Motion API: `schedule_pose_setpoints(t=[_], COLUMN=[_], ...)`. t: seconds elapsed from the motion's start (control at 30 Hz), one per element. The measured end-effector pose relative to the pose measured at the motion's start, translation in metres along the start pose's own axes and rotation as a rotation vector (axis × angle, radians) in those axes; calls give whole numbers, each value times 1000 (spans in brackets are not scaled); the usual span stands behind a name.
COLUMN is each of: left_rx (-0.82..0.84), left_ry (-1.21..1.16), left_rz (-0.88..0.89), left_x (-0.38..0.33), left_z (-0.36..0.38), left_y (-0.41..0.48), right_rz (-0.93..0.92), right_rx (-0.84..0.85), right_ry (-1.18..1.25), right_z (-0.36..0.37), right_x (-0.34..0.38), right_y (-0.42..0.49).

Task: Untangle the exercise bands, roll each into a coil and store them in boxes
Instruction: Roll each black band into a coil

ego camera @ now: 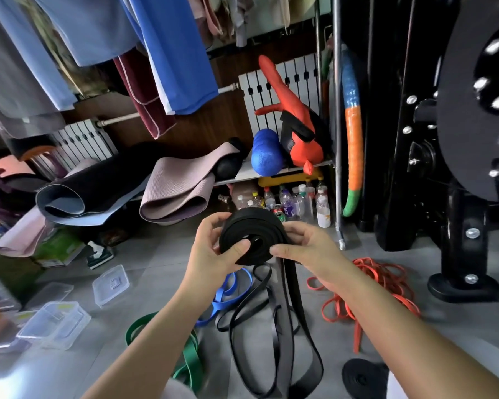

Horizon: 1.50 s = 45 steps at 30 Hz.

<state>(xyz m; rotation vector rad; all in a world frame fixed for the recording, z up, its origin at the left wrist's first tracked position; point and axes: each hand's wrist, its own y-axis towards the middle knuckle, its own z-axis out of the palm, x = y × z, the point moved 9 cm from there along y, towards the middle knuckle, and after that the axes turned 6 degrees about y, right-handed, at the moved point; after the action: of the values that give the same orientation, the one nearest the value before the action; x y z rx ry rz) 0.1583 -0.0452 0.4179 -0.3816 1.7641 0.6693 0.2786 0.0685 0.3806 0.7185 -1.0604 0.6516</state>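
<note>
A partly rolled black band coil [252,236] is held up in front of me at the centre. My left hand [213,249] grips its left side, thumb pressed on the face. My right hand [306,246] grips the right side, thumb on the coil's edge. The unrolled tail of the black band [288,326] hangs down to the floor in long loops. On the floor lie a blue band [228,295], a green band [190,355], a tangle of orange bands [386,292] and a finished black coil [360,377]. Clear plastic boxes [55,323] sit at the lower left.
A loose clear lid [111,285] lies on the grey floor. Rolled yoga mats [121,191] and a shelf with bottles [294,203] stand behind. A black weight machine [458,168] fills the right side. Clothes hang overhead.
</note>
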Motion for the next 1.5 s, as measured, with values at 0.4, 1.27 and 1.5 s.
schedule_pose_setpoints(t=[0.4,1.27,1.5], left_rx=[366,44,244], left_ry=[934,-21,671], left_rz=[207,-37,87], left_x=[-23,4,-25], left_z=[9,-22,-17], left_y=[-7,-16,1], right_rz=[131,-11,27], right_rx=[143,22,122], right_ry=[-212,38,-169], right_z=[13,15,22], right_x=[-19,-8,-14], right_y=[-5,-3,-2])
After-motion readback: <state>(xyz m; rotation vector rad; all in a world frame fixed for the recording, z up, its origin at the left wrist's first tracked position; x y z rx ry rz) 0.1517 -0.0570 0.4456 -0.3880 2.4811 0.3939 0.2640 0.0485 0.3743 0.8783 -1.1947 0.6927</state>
